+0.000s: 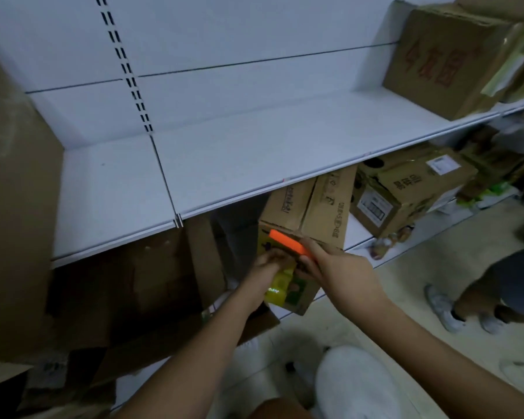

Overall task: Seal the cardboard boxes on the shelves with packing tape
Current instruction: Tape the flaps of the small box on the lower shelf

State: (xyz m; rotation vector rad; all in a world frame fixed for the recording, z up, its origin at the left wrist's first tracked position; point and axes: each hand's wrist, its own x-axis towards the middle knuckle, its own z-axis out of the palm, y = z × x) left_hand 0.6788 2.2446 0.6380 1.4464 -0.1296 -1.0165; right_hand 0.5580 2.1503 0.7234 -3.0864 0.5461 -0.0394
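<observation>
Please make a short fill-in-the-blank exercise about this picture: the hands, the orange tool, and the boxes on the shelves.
1. The right hand holds a tool whose colour is ____.
2. The left hand rests on a cardboard box that stands on the ____ shelf.
3. The box with red characters stands on the upper shelf, at its ____ end.

Missing words: orange; lower; right

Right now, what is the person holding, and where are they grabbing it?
The right hand grips the near end of an orange tape dispenser at the box. The left hand rests on that box.
</observation>
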